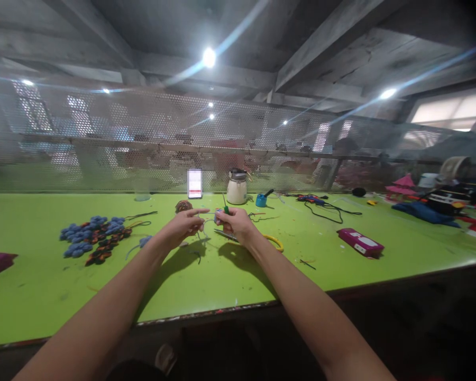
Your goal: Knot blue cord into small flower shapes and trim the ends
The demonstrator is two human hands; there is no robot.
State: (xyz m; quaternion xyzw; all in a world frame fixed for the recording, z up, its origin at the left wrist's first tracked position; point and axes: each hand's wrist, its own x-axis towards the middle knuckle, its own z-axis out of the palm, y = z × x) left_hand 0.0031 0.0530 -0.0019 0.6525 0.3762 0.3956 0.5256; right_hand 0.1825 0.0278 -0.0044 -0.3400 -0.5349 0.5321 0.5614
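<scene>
My right hand [237,225] is closed around a green-handled crochet hook [226,210], its thin shaft pointing up. A small blue piece of crochet work [218,215] is pinched at the fingertips of the same hand. To its left, my left hand [186,226] has the index finger stretched out and the other fingers curled on a pale blue strand of yarn [208,212]. That strand runs across the gap between both hands. Below the right hand lie scissors with a yellow handle [275,243], partly covered by the wrist. A brown yarn ball [183,206] sits just behind my left hand.
Crocheted blue flowers [77,235] and dark orange ones [103,247] lie left on the green table [174,296]. A phone [194,183], a cream jug [237,189] and a blue pot [261,200] stand at the back. Rightward are dark cords [325,208] and a purple box [360,242].
</scene>
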